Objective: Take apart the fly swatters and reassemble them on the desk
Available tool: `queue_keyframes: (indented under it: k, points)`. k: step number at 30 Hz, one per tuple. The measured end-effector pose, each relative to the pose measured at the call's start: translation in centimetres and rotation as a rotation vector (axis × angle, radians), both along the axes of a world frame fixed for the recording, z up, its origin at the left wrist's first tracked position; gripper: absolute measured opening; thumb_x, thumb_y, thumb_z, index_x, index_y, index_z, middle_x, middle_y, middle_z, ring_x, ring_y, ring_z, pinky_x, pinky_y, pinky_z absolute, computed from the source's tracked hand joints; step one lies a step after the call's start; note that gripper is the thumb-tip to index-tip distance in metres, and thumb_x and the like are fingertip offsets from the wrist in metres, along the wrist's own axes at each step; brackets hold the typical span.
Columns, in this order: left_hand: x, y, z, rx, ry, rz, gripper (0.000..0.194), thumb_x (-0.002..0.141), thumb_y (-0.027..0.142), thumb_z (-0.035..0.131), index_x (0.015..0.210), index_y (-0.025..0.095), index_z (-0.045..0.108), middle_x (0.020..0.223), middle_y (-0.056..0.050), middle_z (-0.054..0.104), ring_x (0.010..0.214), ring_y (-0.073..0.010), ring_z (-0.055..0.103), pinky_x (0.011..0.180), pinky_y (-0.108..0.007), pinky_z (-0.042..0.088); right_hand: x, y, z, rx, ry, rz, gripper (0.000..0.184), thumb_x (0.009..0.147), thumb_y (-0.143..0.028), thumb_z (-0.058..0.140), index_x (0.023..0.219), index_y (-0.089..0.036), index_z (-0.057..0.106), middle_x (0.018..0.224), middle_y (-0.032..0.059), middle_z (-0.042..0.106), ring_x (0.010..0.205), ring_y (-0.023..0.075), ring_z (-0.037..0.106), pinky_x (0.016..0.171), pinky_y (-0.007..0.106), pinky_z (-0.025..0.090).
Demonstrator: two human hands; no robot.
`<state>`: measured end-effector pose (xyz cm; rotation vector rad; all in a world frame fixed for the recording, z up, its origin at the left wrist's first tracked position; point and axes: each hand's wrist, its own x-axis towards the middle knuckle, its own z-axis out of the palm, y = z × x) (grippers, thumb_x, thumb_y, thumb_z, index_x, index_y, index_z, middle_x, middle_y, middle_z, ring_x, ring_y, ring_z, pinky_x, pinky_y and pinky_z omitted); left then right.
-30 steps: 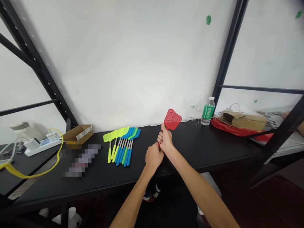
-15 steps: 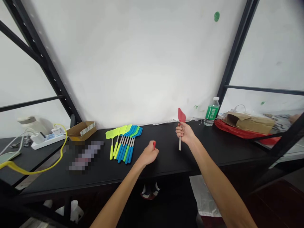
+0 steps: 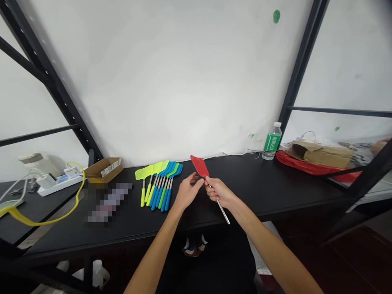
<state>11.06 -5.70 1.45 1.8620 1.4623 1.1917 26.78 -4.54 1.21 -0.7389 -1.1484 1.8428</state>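
My right hand (image 3: 219,190) is closed around the metal shaft (image 3: 224,213) of a red fly swatter, just below its head (image 3: 200,166). The head points up and to the left. The lower end of the shaft is bare metal, with no coloured grip on it. Beside the base of the head is my left hand (image 3: 188,191), thumb and fingers apart, the thumb close to the right hand's fingertips. The red grip is out of sight. Further left, a row of yellow, blue and green fly swatters (image 3: 159,185) lies on the black tabletop (image 3: 260,185).
A small cardboard box (image 3: 104,168) and a white power strip (image 3: 59,184) stand at the left, with a yellow cord (image 3: 78,200) nearby. At the back right is a water bottle (image 3: 272,141). An open carton (image 3: 324,154) rests over red material. Black shelf posts (image 3: 301,61) frame the table.
The red grip came off the shaft in my left hand as the hands parted, and it no longer shows. My right hand has brought the swatter back left, tilting it, and my left hand has opened.
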Motion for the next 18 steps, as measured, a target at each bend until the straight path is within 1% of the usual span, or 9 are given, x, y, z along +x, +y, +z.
queue_keyframes:
  k: [1, 2, 4, 6, 8, 11, 14, 15, 18]
  points:
    - [0.5, 0.3, -0.1, -0.040, -0.185, -0.081, 0.048, 0.088, 0.048, 0.052, 0.116, 0.013, 0.066, 0.114, -0.014, 0.070, 0.107, -0.0266, 0.064, 0.095, -0.037, 0.048, -0.3, -0.3, -0.1, -0.001, -0.010, 0.024, 0.040, 0.082, -0.054, 0.065, 0.076, -0.019, 0.047, 0.051, -0.0123, 0.029, 0.039, 0.0020, 0.012, 0.034, 0.015, 0.007]
    - [1.1, 0.6, -0.2, -0.078, -0.336, -0.112, 0.047, 0.088, 0.052, 0.052, 0.106, 0.012, 0.070, 0.103, -0.013, 0.073, 0.099, -0.0256, 0.067, 0.089, -0.036, 0.050, -0.7, -0.6, -0.3, -0.005, -0.015, 0.041, 0.041, 0.081, -0.055, 0.066, 0.076, -0.019, 0.047, 0.051, -0.0123, 0.029, 0.039, 0.0019, 0.012, 0.034, 0.015, 0.007]
    - [2.2, 1.3, -0.7, -0.116, -0.555, -0.091, 0.045, 0.084, 0.054, 0.057, 0.093, 0.012, 0.071, 0.090, -0.013, 0.075, 0.087, -0.0242, 0.070, 0.081, -0.034, 0.053, -1.2, -1.1, -0.6, -0.017, 0.005, 0.056, 0.043, 0.080, -0.056, 0.067, 0.077, -0.019, 0.047, 0.051, -0.0123, 0.030, 0.039, 0.0018, 0.014, 0.035, 0.015, 0.009]
    - [3.0, 1.9, -1.1, -0.125, -0.702, -0.062, 0.043, 0.080, 0.053, 0.062, 0.090, 0.011, 0.070, 0.085, -0.013, 0.075, 0.080, -0.0231, 0.071, 0.076, -0.033, 0.054, -1.5, -1.3, -0.9, -0.023, 0.043, 0.056, 0.043, 0.079, -0.057, 0.067, 0.078, -0.019, 0.047, 0.051, -0.0116, 0.033, 0.039, 0.0020, 0.019, 0.036, 0.014, 0.014]
    - [3.4, 2.3, -1.4, -0.130, -0.800, -0.065, 0.045, 0.077, 0.053, 0.065, 0.092, 0.010, 0.069, 0.085, -0.015, 0.075, 0.076, -0.0222, 0.071, 0.073, -0.032, 0.054, -1.8, -1.3, -1.2, -0.002, 0.051, 0.043, 0.041, 0.080, -0.057, 0.065, 0.080, -0.019, 0.049, 0.051, -0.0099, 0.038, 0.040, 0.0034, 0.027, 0.037, 0.015, 0.020]
    - [3.4, 2.6, -1.7, -0.115, -0.864, -0.060, 0.048, 0.077, 0.054, 0.065, 0.097, 0.009, 0.067, 0.086, -0.016, 0.076, 0.070, -0.0201, 0.070, 0.067, -0.030, 0.054, -2.3, -1.0, -1.6, 0.110, -0.050, -0.047, 0.039, 0.086, -0.057, 0.055, 0.078, -0.020, 0.048, 0.046, -0.0091, 0.039, 0.037, 0.0057, 0.030, 0.037, 0.017, 0.023]
    - [2.9, 2.7, -1.9, -0.057, -0.802, -0.029, 0.047, 0.081, 0.052, 0.061, 0.095, 0.008, 0.069, 0.088, -0.016, 0.076, 0.060, -0.0165, 0.067, 0.059, -0.026, 0.051, -2.7, -0.6, -2.2, 0.243, -0.239, -0.141, 0.039, 0.091, -0.055, 0.044, 0.073, -0.021, 0.046, 0.041, -0.0100, 0.034, 0.033, 0.0066, 0.026, 0.036, 0.019, 0.023]
    - [2.7, 2.8, -2.0, -0.037, -0.755, -0.008, 0.046, 0.083, 0.052, 0.059, 0.093, 0.008, 0.070, 0.088, -0.016, 0.076, 0.056, -0.0151, 0.065, 0.056, -0.025, 0.050, -2.8, -0.5, -2.3, 0.290, -0.318, -0.170, 0.039, 0.093, -0.054, 0.041, 0.073, -0.021, 0.046, 0.041, -0.0093, 0.035, 0.033, 0.0072, 0.029, 0.038, 0.019, 0.025]
    - [2.5, 2.8, -2.3, 0.002, -0.605, 0.067, 0.044, 0.086, 0.049, 0.053, 0.089, 0.009, 0.073, 0.086, -0.015, 0.076, 0.046, -0.0128, 0.058, 0.044, -0.024, 0.043, -2.9, -0.2, -2.4, 0.470, -0.567, -0.261, 0.039, 0.097, -0.045, 0.035, 0.071, -0.020, 0.050, 0.045, -0.0049, 0.045, 0.039, 0.0096, 0.043, 0.047, 0.021, 0.034]
